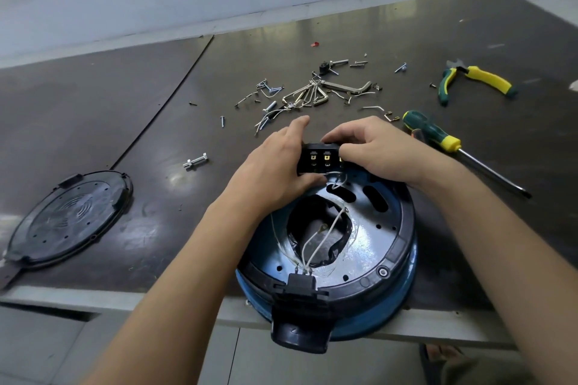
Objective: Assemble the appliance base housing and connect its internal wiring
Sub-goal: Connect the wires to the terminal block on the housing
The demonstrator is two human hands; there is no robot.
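The round appliance base (369, 247), blue outside and black inside, lies upside down at the table's near edge, its handle pointing toward me. White wires (316, 244) run across its open centre. A black terminal block (319, 161) with brass tabs sits at the base's far rim. My left hand (275, 166) grips the block's left side, thumb underneath near a white wire. My right hand (372, 150) holds the block's top and right end with curled fingers. The black round bottom cover (68, 219) lies flat at the left.
Loose screws, hex keys and wire clips (309, 94) lie scattered beyond my hands. A bolt (195, 161) lies to the left. A green-yellow screwdriver (438, 137) and pliers (475, 80) lie on the right. The base overhangs the table's front edge.
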